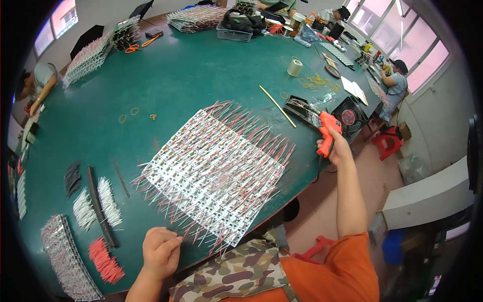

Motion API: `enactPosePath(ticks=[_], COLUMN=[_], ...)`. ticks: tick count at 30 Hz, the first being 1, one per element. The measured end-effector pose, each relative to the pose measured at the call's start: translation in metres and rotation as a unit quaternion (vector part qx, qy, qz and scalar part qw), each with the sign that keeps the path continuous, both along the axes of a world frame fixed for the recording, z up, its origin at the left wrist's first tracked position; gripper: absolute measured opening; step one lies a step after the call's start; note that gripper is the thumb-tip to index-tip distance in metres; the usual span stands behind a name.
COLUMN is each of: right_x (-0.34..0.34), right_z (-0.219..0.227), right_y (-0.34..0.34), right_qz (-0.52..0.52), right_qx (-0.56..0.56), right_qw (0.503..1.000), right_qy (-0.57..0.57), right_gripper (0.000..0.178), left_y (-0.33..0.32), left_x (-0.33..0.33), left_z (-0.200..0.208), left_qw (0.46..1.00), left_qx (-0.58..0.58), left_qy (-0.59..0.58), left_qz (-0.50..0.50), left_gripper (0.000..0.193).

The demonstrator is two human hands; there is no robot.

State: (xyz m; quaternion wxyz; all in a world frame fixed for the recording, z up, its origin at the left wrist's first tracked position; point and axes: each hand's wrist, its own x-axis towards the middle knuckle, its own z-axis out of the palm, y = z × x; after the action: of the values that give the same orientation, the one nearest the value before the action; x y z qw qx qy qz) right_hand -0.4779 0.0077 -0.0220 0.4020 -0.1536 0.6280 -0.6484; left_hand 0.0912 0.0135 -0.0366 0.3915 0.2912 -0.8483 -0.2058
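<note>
My right hand [336,147] is wrapped round the grip of an orange soldering gun [328,127]. Its front end points into a dark metal holder [301,109] on the table's right side. Before me lies a white panel of small circuit boards [214,173], turned at an angle. Many red and white wires stick out along its upper right and lower left edges. Beside its near left corner my left hand [161,250] is curled closed, close to the wire ends. No object shows between its fingers.
Left on the green table [176,65] lie white wire bundles [109,201], red wires [105,260], a dark bar [100,206] and another wired panel [68,256]. A yellow stick [277,106] and black fan [348,117] are near the holder. Other people sit at the far edges.
</note>
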Motion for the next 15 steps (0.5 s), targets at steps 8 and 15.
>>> enactPosePath(ticks=[8,15], right_x=[-0.012,0.037], right_z=[0.012,0.023], right_y=[0.013,-0.009], right_qz=[-0.017,-0.051], right_qx=[0.391,0.25], right_qw=[0.76,0.622], right_qy=[0.52,0.741], right_gripper=[0.05,0.039], left_y=[0.002,0.001], left_x=[0.001,0.002], left_z=[0.007,0.006], left_qw=[1.0,1.0], left_qx=[0.006,0.0], left_qy=[0.015,0.024], left_qz=[-0.012,-0.014], left_gripper=[0.02,0.02])
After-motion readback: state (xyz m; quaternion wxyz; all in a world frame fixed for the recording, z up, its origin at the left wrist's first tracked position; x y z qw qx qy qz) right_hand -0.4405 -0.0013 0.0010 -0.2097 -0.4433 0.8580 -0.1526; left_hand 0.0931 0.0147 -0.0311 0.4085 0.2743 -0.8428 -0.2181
